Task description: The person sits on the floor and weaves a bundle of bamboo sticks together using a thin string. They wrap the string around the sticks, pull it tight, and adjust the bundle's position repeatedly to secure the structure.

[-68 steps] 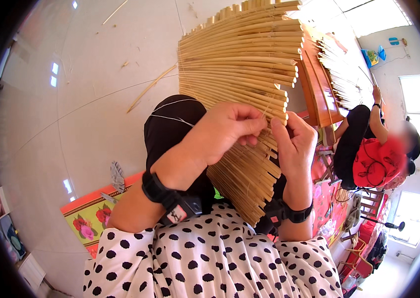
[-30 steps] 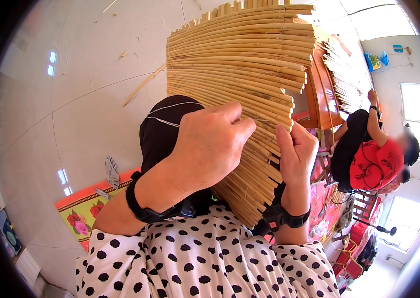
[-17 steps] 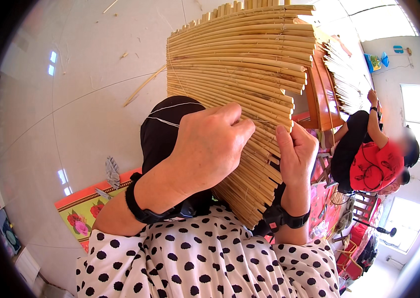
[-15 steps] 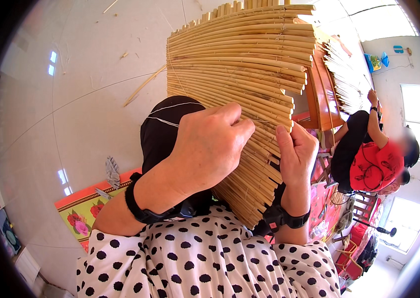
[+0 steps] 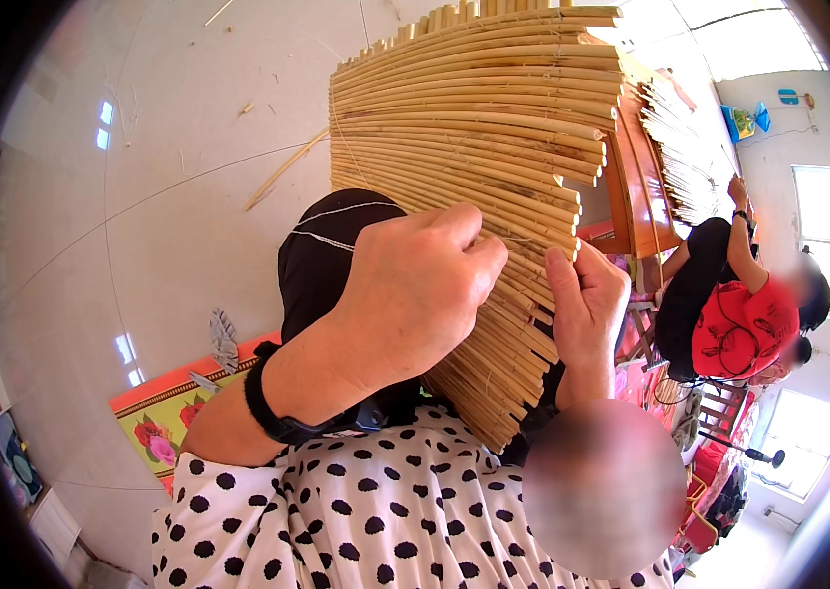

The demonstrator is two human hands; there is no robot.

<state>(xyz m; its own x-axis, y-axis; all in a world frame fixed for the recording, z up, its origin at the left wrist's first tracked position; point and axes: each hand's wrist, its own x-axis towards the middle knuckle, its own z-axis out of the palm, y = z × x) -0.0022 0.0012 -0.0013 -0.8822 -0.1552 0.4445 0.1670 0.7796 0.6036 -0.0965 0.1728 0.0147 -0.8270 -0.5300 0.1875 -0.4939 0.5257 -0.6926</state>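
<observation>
A mat of yellow reed stalks (image 5: 464,108) bound side by side slopes across my lap and reaches away from me. Above its near part, my left hand (image 5: 425,270) is closed in a pinch on a thin white thread. That thread (image 5: 341,208) loops over my dark-clad knee, and a fine length stretches from my fingertips toward the mat's right edge. There, my right hand (image 5: 589,294) pinches the stalk ends between thumb and bent fingers. Whether it also grips the thread is hidden. A round blur covers my right wrist.
Reed scraps (image 5: 282,169) lie on the pale tiled floor (image 5: 169,226). A flowered rug (image 5: 155,432) is at left. Beyond the mat, a wooden table (image 5: 636,187) holds more thin stalks. To the right sits another person in a red top (image 5: 744,329), an arm stretched toward those stalks.
My left hand has shifted very slightly to the right, still pinching. My right hand stays in place. A round blur has appeared over my right wrist.
</observation>
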